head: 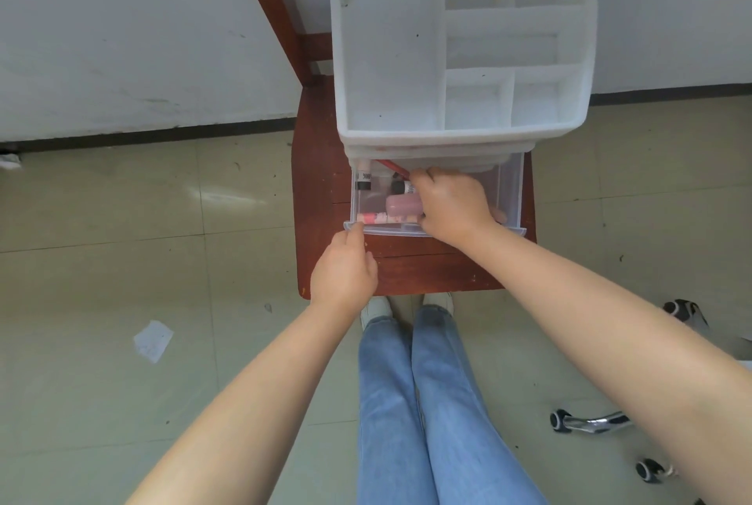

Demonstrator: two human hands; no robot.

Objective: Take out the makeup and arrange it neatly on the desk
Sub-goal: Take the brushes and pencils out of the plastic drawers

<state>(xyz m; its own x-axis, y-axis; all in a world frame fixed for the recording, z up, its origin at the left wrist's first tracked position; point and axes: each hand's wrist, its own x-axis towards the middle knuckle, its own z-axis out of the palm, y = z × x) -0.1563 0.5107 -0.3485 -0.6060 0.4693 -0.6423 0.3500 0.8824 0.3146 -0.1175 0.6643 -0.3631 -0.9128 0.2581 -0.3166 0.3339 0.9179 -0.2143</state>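
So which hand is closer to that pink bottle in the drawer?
Right. The right hand is inside the drawer, right beside the pink bottle. The left hand is outside, holding the drawer's front left corner.

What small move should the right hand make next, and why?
Probably lift one item out, likely the pink case. The right hand is inside the open clear drawer, the left hand holds its front edge, and the makeup is not yet out.

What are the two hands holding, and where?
The left hand grips the clear drawer at its front left corner. The right hand reaches inside; whether it holds anything cannot be told.
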